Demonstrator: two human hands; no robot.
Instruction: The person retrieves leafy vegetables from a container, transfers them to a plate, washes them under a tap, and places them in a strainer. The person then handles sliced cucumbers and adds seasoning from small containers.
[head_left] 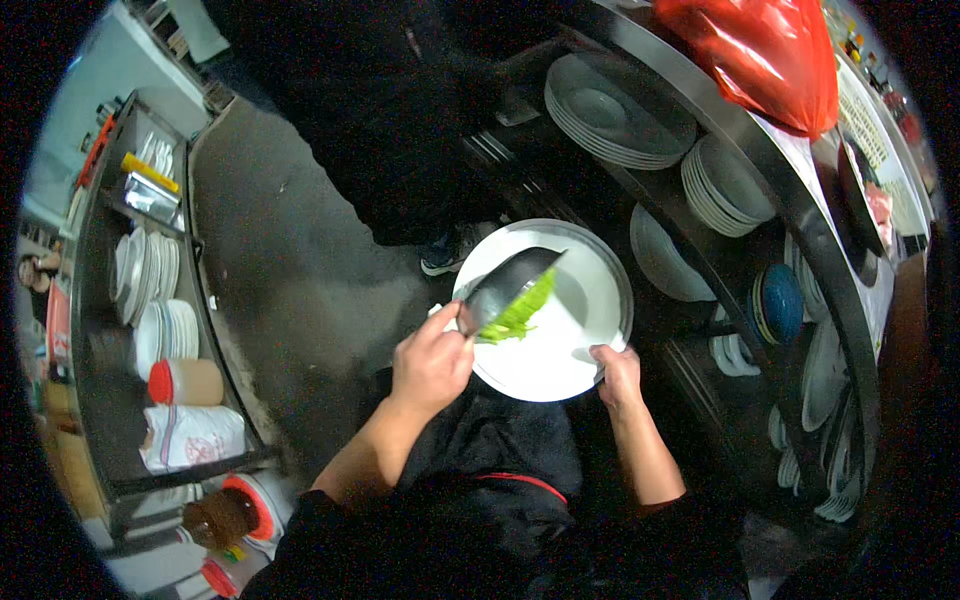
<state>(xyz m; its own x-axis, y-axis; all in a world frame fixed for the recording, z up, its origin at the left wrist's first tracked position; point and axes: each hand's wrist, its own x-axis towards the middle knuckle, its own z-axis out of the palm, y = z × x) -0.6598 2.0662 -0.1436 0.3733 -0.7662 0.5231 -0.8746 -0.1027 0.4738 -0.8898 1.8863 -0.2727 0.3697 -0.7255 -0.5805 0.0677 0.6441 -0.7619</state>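
My left hand (430, 362) grips a small dark bowl (507, 288), tipped over a large white plate (585, 320). Green chopped vegetable (520, 315) slides from the bowl onto the plate's left side. My right hand (618, 376) holds the plate by its near rim, thumb on top. The plate is held in the air above the floor, in front of my dark apron.
Stacks of white plates (615, 115) and bowls (725, 185) fill dark shelves on the right, under a counter with a red plastic bag (770, 55). Another person in dark clothes (400, 110) stands just ahead. A shelf with plates (150, 270) and jars lines the left.
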